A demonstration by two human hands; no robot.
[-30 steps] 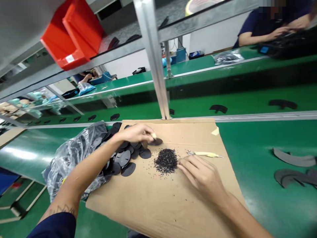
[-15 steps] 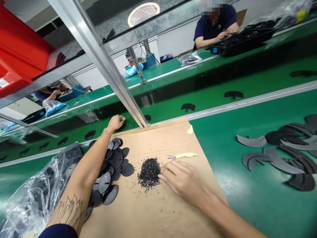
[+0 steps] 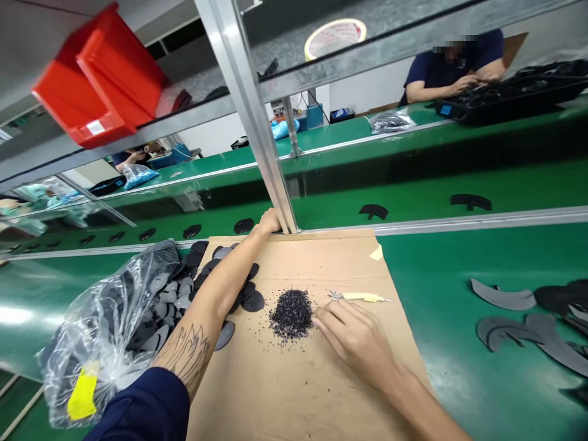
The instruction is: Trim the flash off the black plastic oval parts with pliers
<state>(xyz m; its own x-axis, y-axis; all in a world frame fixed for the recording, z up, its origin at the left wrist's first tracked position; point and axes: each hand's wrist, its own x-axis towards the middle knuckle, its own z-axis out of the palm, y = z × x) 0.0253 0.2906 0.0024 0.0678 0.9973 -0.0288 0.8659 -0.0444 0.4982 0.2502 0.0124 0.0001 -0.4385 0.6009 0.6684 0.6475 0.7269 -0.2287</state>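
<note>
My left hand [image 3: 269, 220] is stretched out to the far edge of the brown cardboard sheet [image 3: 321, 380], right beside the aluminium post [image 3: 257, 122]. Its fingers are curled away from me and mostly hidden. A black disc [image 3: 243, 225] lies on the green conveyor belt [image 3: 413, 202] just left of that hand. My right hand [image 3: 353, 334] rests flat on the cardboard with its fingers stretched out, their tips touching the right side of a small heap of black scraps [image 3: 291, 313]. A little tool with a yellow handle [image 3: 361, 297] lies just beyond my right fingers.
Several black discs [image 3: 254, 301] spill from a clear plastic bag [image 3: 105, 318] under my left forearm. Grey curved pieces [image 3: 505, 300] lie on the green table at right. More black parts ride the belt. Red bins [image 3: 92, 86] and a tape roll [image 3: 335, 37] sit overhead. A person [image 3: 454, 67] works across the line.
My left hand lifted a black disc from the heap, reached out to the belt, and now sits by the post with a disc lying on the belt beside it. My right hand stayed at the scraps.
</note>
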